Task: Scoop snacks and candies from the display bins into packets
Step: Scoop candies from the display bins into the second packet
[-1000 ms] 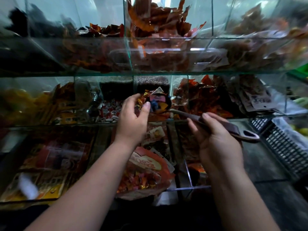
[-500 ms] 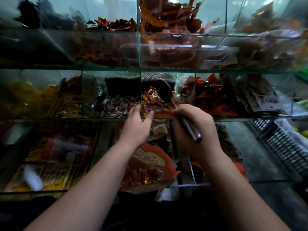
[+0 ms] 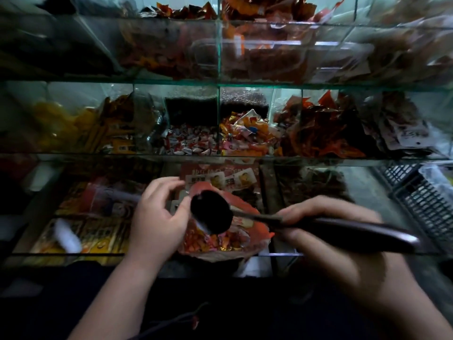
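Dark scoop [image 3: 212, 212] is hovering over the orange packet [image 3: 247, 231] at near centre, having come down from the far candy bin [image 3: 245, 136]. Right hand [image 3: 326, 231] is gripping its handle; left hand [image 3: 157, 217] is pinching the packet's rim open, so tipping looks next.

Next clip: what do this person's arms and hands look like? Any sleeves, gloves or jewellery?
The left forearm and right forearm are bare to the bottom edge of the view; no sleeve or cuff shows. The left hand and right hand are ungloved, with no ring, watch or bracelet visible, though the right hand is motion-blurred.
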A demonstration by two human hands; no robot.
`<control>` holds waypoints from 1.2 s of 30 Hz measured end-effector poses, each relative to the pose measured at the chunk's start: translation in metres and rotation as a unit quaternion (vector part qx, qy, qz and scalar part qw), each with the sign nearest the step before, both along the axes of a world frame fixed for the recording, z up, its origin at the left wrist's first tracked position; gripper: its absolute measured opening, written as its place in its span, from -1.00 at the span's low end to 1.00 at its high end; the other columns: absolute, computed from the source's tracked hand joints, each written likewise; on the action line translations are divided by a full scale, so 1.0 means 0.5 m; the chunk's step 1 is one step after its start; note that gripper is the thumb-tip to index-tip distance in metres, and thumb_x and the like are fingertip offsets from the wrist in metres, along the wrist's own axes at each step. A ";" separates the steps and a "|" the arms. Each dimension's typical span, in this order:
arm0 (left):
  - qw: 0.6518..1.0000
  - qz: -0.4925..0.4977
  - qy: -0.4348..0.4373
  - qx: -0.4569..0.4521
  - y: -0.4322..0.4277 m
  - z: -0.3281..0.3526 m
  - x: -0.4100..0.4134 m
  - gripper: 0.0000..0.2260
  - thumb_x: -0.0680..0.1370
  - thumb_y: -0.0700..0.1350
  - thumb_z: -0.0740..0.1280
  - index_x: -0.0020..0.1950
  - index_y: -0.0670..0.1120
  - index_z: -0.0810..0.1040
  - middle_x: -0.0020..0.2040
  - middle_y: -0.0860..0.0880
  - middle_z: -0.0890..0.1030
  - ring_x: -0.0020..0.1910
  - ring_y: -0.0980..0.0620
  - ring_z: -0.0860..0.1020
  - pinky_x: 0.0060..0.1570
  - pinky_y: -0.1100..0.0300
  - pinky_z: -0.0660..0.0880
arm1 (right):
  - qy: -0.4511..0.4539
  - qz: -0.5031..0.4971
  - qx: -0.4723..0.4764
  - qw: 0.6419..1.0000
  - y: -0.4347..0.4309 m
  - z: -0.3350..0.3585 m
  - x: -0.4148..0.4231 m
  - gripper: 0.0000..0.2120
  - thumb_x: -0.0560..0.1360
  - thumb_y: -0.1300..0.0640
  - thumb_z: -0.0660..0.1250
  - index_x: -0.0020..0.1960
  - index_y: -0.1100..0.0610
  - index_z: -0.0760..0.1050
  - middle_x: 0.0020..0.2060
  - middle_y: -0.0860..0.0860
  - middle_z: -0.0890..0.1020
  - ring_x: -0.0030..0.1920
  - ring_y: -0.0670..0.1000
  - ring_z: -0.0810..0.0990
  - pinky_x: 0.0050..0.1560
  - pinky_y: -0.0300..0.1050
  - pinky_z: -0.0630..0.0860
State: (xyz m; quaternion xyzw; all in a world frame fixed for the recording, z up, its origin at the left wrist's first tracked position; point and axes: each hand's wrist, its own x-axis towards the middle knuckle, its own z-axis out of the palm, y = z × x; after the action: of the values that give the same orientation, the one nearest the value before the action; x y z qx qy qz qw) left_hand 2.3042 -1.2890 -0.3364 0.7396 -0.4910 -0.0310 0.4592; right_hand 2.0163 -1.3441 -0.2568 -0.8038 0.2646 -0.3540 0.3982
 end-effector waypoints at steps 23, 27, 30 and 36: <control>0.989 0.002 0.049 0.142 0.022 -0.058 -0.039 -0.44 0.58 -0.25 0.33 0.49 0.21 0.38 -0.15 0.19 0.56 -0.35 0.28 0.52 -0.43 0.53 0.36 | 0.144 -0.162 0.186 0.958 -0.030 -0.258 0.213 -0.87 0.45 0.30 0.48 -0.20 0.09 0.64 -0.24 -0.08 0.67 -0.16 -0.25 0.61 -0.07 -0.48 0.44; 0.989 0.016 0.057 0.132 0.022 -0.061 -0.034 -0.47 0.59 -0.23 0.32 0.48 0.21 0.38 0.03 0.08 0.68 -0.11 0.17 0.63 -0.19 0.40 0.55 | 0.079 -0.195 0.245 0.946 -0.036 -0.255 0.238 -0.87 0.42 0.35 0.48 -0.24 0.16 0.66 -0.30 -0.06 0.68 -0.24 -0.28 0.61 -0.16 -0.50 0.45; 0.990 0.033 0.065 0.120 0.024 -0.060 -0.024 -0.46 0.59 -0.24 0.33 0.49 0.19 0.39 0.12 0.02 0.69 0.04 0.10 0.66 -0.07 0.31 0.57 | 0.024 -0.232 0.309 0.922 -0.034 -0.256 0.226 -0.75 0.37 0.38 0.51 -0.36 0.08 0.64 -0.36 -0.11 0.70 -0.28 -0.28 0.63 -0.21 -0.51 0.47; 0.988 0.035 0.084 0.122 0.034 -0.065 -0.016 -0.45 0.60 -0.27 0.32 0.49 0.21 0.40 0.21 -0.01 0.66 0.16 0.14 0.62 -0.06 0.49 0.51 | 0.075 -0.157 0.330 0.928 -0.011 -0.273 0.268 -0.77 0.33 0.27 0.51 -0.33 -0.06 0.67 -0.29 -0.11 0.72 -0.18 -0.16 0.69 -0.03 -0.20 0.62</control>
State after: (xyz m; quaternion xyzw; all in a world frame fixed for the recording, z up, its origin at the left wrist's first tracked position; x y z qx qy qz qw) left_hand 2.2963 -1.2721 -0.3690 0.8018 -0.4170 -0.1363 0.4059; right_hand 2.1502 -1.3499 -0.3931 -0.5996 0.5180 -0.2434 0.5593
